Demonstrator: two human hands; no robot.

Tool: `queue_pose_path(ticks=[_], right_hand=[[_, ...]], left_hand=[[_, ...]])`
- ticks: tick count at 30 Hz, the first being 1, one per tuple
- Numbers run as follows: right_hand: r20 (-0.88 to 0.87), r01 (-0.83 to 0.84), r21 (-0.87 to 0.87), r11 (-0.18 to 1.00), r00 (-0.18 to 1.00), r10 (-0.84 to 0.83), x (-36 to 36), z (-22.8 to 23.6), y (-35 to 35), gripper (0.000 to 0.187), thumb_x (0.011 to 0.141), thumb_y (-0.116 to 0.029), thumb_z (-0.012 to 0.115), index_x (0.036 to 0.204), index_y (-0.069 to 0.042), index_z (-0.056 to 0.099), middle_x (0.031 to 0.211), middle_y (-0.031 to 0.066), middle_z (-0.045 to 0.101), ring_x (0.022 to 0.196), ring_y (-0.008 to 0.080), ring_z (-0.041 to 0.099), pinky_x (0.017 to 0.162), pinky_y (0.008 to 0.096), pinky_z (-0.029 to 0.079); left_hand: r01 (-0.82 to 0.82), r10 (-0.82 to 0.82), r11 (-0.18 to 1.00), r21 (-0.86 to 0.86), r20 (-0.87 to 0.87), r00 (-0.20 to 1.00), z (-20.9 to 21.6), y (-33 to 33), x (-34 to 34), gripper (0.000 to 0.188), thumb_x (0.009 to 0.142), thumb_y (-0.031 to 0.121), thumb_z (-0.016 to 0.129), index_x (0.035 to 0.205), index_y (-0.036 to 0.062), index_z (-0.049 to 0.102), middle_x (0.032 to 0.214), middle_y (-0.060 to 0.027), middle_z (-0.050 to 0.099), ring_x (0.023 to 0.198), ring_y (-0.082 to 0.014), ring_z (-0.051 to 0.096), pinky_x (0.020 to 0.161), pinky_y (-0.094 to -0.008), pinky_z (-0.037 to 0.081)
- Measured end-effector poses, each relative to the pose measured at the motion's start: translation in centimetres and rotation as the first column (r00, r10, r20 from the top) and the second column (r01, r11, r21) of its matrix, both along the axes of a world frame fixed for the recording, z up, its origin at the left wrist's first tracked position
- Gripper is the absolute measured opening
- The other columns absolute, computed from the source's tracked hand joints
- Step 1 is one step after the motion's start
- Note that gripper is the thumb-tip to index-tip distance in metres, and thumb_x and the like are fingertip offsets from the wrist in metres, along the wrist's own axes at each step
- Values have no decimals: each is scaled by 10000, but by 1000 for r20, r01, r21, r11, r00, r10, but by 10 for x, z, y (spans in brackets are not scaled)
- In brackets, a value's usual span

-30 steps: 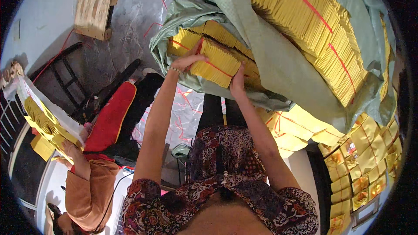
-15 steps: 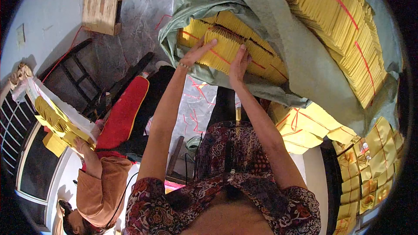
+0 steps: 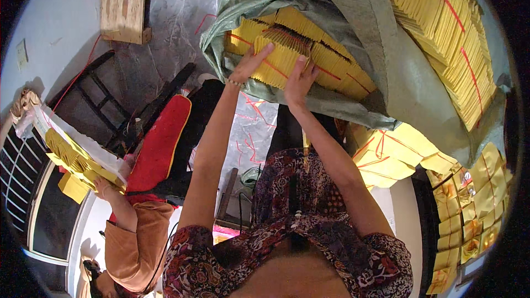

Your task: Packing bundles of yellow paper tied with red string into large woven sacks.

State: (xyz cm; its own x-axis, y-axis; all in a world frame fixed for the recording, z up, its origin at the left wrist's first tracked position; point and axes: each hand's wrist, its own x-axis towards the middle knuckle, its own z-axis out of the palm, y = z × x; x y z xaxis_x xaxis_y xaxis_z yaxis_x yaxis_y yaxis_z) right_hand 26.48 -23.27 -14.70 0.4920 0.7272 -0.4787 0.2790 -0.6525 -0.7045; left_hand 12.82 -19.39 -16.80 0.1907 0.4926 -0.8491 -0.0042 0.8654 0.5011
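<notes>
My left hand (image 3: 251,65) and right hand (image 3: 300,80) grasp a bundle of yellow paper (image 3: 280,55) between them, at its two sides. It sits in the mouth of a green sack (image 3: 234,8), upper middle of the frame. More yellow paper (image 3: 441,33) fills the upper right; a co-worker (image 3: 138,243) sits lower left.

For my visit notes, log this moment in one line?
left hand: on yellow paper bundle | right hand: on same bundle | bundle: red band, in open green sack | co-worker's hand: at yellow paper stack
</notes>
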Motion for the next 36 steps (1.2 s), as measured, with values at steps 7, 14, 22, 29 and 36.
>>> queue_pose_path(ticks=[7,14,22,29,36], right_hand=[[-136,-20,-213,977,991,-10,20,-13,19,763,878,-594,353,1265,61,400,1283,299,354,1214,420,304,1026,421,226],[-138,127,-77,989,981,-137,7,-24,8,712,868,-588,377,1152,51,512,1148,297,497,1121,427,403,960,458,308],[-104,-74,-302,950,994,44,15,-11,19,692,887,-579,355,1140,48,503,1099,223,569,1014,345,541,883,392,396],[-53,66,-124,990,996,-73,19,-41,-20,670,903,-558,349,1138,50,506,1103,205,572,1006,331,545,865,380,413],[-269,174,-112,978,942,-198,20,-19,-10,654,911,-530,364,1117,77,491,1060,213,569,934,305,560,813,369,433]], left_hand=[[100,-104,995,-29,-319,942,6,15,14,902,732,630,598,1277,-56,387,1157,-127,548,1058,-196,525,914,-281,395],[-34,42,998,49,-152,988,8,12,15,736,793,549,589,1223,-36,464,1134,-123,567,1058,-195,522,912,-308,398],[-23,43,993,117,-176,983,-7,3,16,646,829,447,606,1226,-35,444,1133,-105,566,1027,-177,528,901,-298,408],[-6,30,985,170,-135,990,-10,-6,23,706,807,360,664,1291,-54,358,1180,-116,535,1078,-180,500,933,-299,391],[109,-107,970,218,-23,994,-18,-5,23,975,698,409,752,1381,-31,213,1285,-127,454,1173,-208,438,994,-312,345]])
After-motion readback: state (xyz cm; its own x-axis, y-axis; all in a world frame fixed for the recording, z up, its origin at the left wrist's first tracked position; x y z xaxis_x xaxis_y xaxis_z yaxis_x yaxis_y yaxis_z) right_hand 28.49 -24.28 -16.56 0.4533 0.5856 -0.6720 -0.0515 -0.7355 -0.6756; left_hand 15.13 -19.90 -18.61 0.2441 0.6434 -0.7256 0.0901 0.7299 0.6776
